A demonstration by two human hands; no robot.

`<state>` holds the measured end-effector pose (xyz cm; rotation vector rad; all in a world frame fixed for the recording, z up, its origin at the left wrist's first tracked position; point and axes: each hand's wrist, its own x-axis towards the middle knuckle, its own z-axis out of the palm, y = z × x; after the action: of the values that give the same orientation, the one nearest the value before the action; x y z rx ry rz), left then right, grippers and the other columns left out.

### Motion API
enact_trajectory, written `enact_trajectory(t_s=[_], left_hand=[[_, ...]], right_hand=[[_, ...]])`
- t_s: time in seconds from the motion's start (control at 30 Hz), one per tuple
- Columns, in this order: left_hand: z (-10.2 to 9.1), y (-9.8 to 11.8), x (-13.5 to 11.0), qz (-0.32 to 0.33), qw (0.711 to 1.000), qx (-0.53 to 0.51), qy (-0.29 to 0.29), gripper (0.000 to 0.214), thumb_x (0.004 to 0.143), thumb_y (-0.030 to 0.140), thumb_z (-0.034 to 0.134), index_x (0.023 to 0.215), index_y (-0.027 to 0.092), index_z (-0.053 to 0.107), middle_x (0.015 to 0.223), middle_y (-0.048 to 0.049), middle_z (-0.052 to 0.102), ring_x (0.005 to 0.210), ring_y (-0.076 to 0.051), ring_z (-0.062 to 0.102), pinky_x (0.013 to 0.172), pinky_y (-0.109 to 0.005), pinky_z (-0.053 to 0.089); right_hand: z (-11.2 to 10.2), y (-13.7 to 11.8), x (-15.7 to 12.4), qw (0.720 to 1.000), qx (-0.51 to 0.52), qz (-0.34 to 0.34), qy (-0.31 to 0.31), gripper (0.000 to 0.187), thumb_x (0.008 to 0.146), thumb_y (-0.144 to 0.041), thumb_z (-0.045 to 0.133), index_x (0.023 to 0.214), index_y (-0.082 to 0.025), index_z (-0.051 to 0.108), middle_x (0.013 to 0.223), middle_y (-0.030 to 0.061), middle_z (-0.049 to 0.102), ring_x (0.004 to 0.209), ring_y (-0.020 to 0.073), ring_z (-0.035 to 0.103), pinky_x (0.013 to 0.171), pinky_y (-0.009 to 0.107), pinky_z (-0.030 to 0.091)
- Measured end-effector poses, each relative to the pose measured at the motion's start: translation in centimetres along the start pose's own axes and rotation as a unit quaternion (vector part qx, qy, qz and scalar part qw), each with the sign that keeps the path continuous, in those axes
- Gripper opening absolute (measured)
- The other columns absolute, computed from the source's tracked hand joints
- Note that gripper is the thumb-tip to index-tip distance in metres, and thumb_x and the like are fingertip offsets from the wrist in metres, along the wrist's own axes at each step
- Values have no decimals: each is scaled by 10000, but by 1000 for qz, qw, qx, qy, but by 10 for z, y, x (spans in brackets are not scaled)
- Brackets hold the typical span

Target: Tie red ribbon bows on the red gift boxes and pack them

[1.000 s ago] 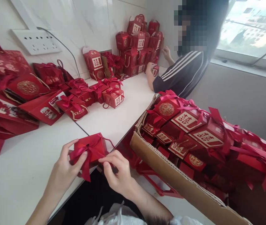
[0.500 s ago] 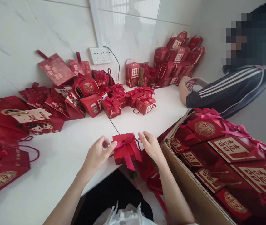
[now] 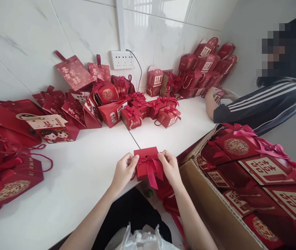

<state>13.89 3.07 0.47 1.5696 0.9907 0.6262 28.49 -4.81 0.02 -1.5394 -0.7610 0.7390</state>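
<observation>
A small red gift box (image 3: 146, 152) with a ribbon bow (image 3: 151, 170) on its front sits at the near edge of the white table. My left hand (image 3: 125, 171) pinches the left side of the bow at the box's upper left corner, fingers curled. On the other side my right hand (image 3: 169, 166) grips the bow's right side, thumb and fingers closed by the box's right edge. A small dark hole shows in the box top above the bow. The ribbon's tails hang down over the front face.
A cardboard carton (image 3: 202, 187) packed with red boxes stands at my right. Finished-looking bow boxes (image 3: 169, 116) cluster mid-table, and red gift bags (image 3: 59, 128) line the left. A co-worker's arm (image 3: 262, 104) reaches in at the far right, beside stacked boxes (image 3: 205, 64).
My right hand has moved in from the box's right side and now closes on the bow. My left hand has stayed at the left corner. The view has shifted slightly left.
</observation>
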Motion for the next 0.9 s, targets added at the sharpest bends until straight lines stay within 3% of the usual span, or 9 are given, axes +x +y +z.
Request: enact_trajectory(t_s=[0.2, 0.3, 0.37, 0.47, 0.57, 0.63, 0.7, 0.8, 0.9], left_hand=[[-1, 1, 0, 0, 1000, -14, 0, 411, 819, 504, 466, 592, 210, 289, 450, 85, 277, 382, -70, 274, 404, -205, 239], [-7, 0, 8, -5, 998, -36, -57, 411, 800, 535, 475, 596, 209, 329, 421, 82, 352, 370, -76, 328, 411, -205, 266], [-10, -2, 13, 2, 995, -49, -92, 414, 791, 548, 481, 595, 205, 357, 416, 76, 398, 375, -78, 358, 423, -204, 286], [-12, -5, 17, 14, 991, -69, -115, 412, 801, 539, 477, 589, 195, 398, 430, 68, 426, 391, -78, 382, 445, -209, 317], [-13, -9, 19, 27, 989, -134, -52, 381, 831, 489, 454, 600, 187, 435, 475, 46, 467, 466, -102, 482, 515, -230, 400], [-15, -11, 19, 40, 978, -203, 30, 337, 842, 437, 443, 621, 184, 451, 527, 33, 497, 564, -126, 562, 613, -259, 459], [-16, -13, 19, 44, 965, -244, 87, 292, 837, 392, 445, 640, 178, 468, 595, 22, 520, 658, -144, 607, 690, -282, 478], [-12, -11, 18, 34, 969, -229, 86, 268, 825, 371, 450, 649, 174, 488, 663, 8, 535, 710, -159, 623, 686, -281, 477], [1, -7, 17, 35, 983, -177, 24, 277, 828, 376, 434, 642, 178, 492, 676, -5, 562, 721, -168, 614, 692, -290, 473]], right_hand=[[-4, 20, -2, 989, 137, 51, -28, 357, 802, -484, 550, 667, -207, 371, 590, -56, 427, 513, 91, 399, 499, 207, 340], [-21, 23, 3, 985, 125, -35, -116, 419, 730, -579, 601, 937, -237, 476, 1040, 38, 578, 953, 182, 563, 755, 269, 459], [-31, 22, 8, 971, 87, -100, -197, 750, 634, -601, 681, 1235, -280, 370, 1387, 81, 365, 1294, 228, 334, 992, 350, 362], [-37, 16, 12, 956, -33, -122, -266, 1013, 580, -454, 786, 1391, -291, 202, 1489, 87, 183, 1371, 240, 175, 1093, 416, 227], [-34, 7, 11, 973, -37, -70, -218, 973, 585, -362, 800, 1380, -290, 243, 1437, 96, 296, 1257, 255, 389, 1028, 436, 343], [-32, -1, 6, 988, 57, -4, -143, 816, 645, -427, 743, 1330, -278, 326, 1338, 90, 444, 1143, 249, 509, 947, 419, 431], [-32, -10, 0, 978, 170, 84, -88, 572, 743, -550, 589, 1213, -254, 452, 1201, 84, 571, 1057, 251, 575, 852, 410, 494], [-38, -24, -11, 935, 287, 191, -85, 493, 805, -649, 371, 1016, -243, 554, 1065, 75, 650, 978, 257, 616, 733, 421, 534], [-51, -36, -23, 928, 298, 202, -91, 474, 818, -639, 334, 943, -246, 569, 1001, 62, 673, 933, 248, 630, 701, 422, 535]])
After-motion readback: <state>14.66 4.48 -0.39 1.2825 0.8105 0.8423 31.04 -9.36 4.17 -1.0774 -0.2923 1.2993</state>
